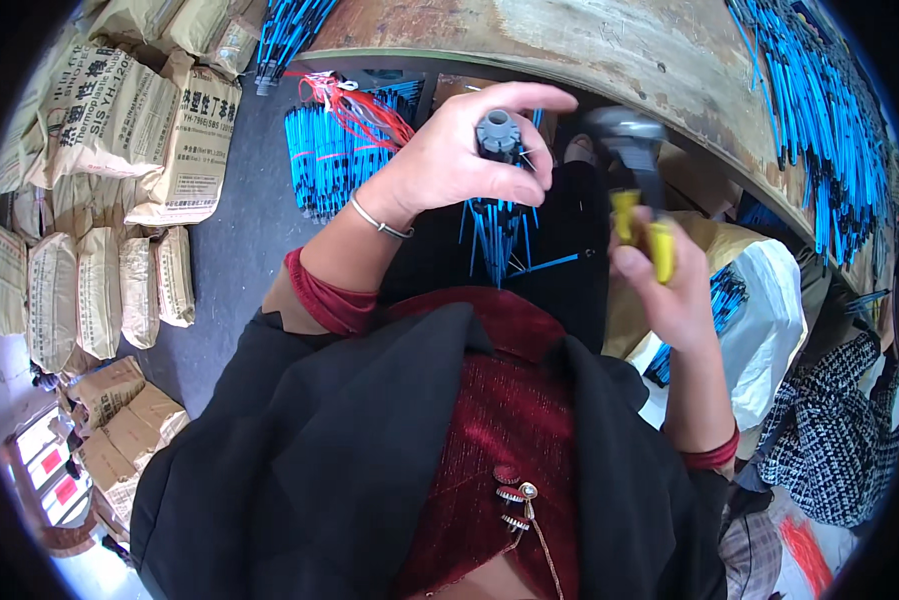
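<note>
My left hand is curled around a grey notched hub with a round hole in its top. Its index finger and thumb reach past the hub, and the other fingers are partly hidden behind it. Thin blue rods hang below the hub in a narrowing bunch, and one sticks out to the right. To the right, my right hand grips a hammer by its yellow and black handle. The metal hammer head, blurred, is raised beside the hub without touching it.
A wooden table curves across the far side, with a heap of blue rods at its right. Bundled blue rods and red strings lie left of my hand. Paper sacks are stacked left; a white sack lies right.
</note>
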Available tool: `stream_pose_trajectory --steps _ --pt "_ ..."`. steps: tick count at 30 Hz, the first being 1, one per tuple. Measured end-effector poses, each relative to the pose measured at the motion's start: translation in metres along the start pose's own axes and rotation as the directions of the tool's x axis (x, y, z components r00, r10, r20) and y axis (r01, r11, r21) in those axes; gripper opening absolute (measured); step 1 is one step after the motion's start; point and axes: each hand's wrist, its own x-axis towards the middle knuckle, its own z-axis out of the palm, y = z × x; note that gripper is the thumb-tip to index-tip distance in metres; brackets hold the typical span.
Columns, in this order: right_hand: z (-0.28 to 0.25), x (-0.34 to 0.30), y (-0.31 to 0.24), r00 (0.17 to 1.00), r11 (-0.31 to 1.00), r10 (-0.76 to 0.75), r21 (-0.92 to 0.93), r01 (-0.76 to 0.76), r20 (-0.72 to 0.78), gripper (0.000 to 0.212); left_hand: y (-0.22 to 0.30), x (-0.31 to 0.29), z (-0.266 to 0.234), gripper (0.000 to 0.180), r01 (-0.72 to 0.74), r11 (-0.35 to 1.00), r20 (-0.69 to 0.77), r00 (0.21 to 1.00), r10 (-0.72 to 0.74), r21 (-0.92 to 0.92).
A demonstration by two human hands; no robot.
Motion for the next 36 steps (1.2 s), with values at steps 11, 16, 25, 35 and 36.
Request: stream_pose_trajectory --steps 11,16,25,35,36 --pt "-0.004 0.007 0.011 0.895 0.965 -0.258 -0.135 0.224 -0.364 0.05 -0.032 -0.015 0.007 0.041 -0.097 0.995 -0.103 0.99 0.096 0.0" --pt "-0.008 0.026 0.014 0.673 0.237 -0.74 -0.927 0.29 0.021 0.056 -0.023 -0.015 0.016 0.043 -0.099 0.993 -0.14 0.986 0.089 -0.065" --pt "0.01 0.029 0.002 0.692 0.252 -0.721 -0.917 0.309 0.035 0.053 -0.013 -0.019 0.01 0.037 -0.028 0.987 -0.13 0.99 0.049 0.157" --pt "0.023 0.013 0.005 0.698 0.301 -0.714 -0.921 0.247 -0.047 0.045 -0.011 -0.016 0.02 0.035 -0.004 0.983 -0.163 0.986 0.034 0.182" --pt "0.031 0.009 0.013 0.725 0.389 -0.681 -0.888 0.245 -0.098 0.046 -0.011 -0.014 0.02 0.035 -0.008 0.983 -0.159 0.986 0.038 0.183"
